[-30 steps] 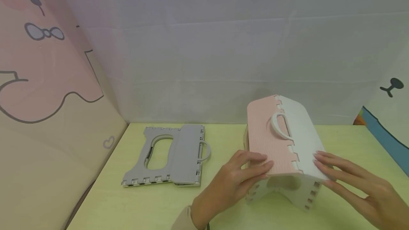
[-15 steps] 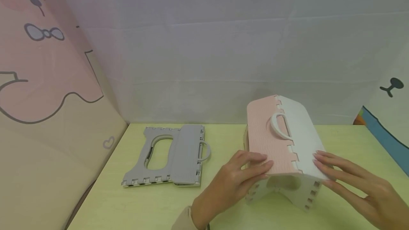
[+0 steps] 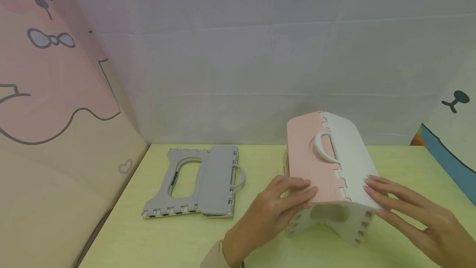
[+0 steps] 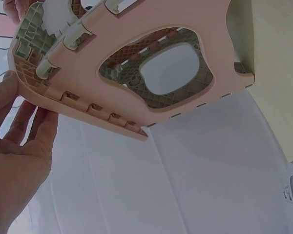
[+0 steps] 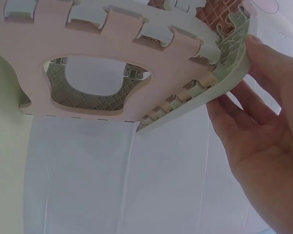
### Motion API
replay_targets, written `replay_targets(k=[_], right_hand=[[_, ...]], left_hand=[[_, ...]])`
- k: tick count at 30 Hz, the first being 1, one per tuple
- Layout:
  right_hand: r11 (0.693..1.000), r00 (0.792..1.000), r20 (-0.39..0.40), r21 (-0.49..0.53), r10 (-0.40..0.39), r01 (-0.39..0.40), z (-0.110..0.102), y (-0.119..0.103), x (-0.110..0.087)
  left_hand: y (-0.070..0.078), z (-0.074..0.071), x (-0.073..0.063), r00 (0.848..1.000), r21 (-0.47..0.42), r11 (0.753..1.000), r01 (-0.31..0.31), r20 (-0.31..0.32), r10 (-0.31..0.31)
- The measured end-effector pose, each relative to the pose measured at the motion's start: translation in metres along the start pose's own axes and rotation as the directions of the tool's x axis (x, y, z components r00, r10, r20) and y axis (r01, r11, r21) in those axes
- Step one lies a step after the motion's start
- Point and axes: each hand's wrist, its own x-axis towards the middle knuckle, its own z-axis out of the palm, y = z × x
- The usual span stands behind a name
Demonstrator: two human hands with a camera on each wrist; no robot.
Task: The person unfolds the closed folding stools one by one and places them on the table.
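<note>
A pink and white folding step stool [image 3: 308, 156] stands partly unfolded on the table at the right of the head view. Its two top panels slope down from a raised middle hinge, where a white loop handle [image 3: 322, 149] sticks up. My left hand [image 3: 269, 208] pinches the near outer corner of the pink panel, thumb beneath it in the left wrist view. Opposite it, my right hand [image 3: 420, 214] grips the white panel's [image 3: 349, 156] near outer corner, with the thumb [image 5: 266, 61] on the ribbed underside. Pink legs [image 4: 185, 105] with an oval cutout show from below.
A grey folding stool [image 3: 217, 177] lies folded flat on the yellow-green table [image 3: 178, 239], left of the hands, its loop handle [image 3: 242, 176] pointing right. A pale cloth [image 3: 238, 73] hangs behind the table. Printed cartoon fabric [image 3: 55, 94] borders the left side.
</note>
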Motion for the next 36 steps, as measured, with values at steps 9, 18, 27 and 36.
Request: replay_targets(k=[9, 18, 27, 36], right_hand=[[1.0, 1.0, 0.003, -0.008, 0.0, 0.0, 0.0002, 0.0011, -0.0001], [1.0, 1.0, 0.01, -0.01, 0.005, -0.005, -0.0015, -0.0003, 0.0015], [1.0, 1.0, 0.008, 0.007, 0.007, -0.007, -0.0019, -0.0004, 0.0022], [1.0, 1.0, 0.008, -0.001, 0.006, -0.006, -0.0009, -0.0014, 0.002]], left_hand=[[0.0005, 0.0, 0.0004, 1.0, 0.005, 1.0, 0.004, 0.005, -0.004], [0.0005, 0.0005, 0.0007, 1.0, 0.009, 1.0, 0.004, 0.007, -0.004], [0.0022, -0.0018, 0.0003, 0.999, 0.007, 0.999, 0.042, 0.03, -0.042], [0.0029, -0.0016, -0.0004, 0.998, 0.02, 0.998, 0.052, 0.038, -0.052]])
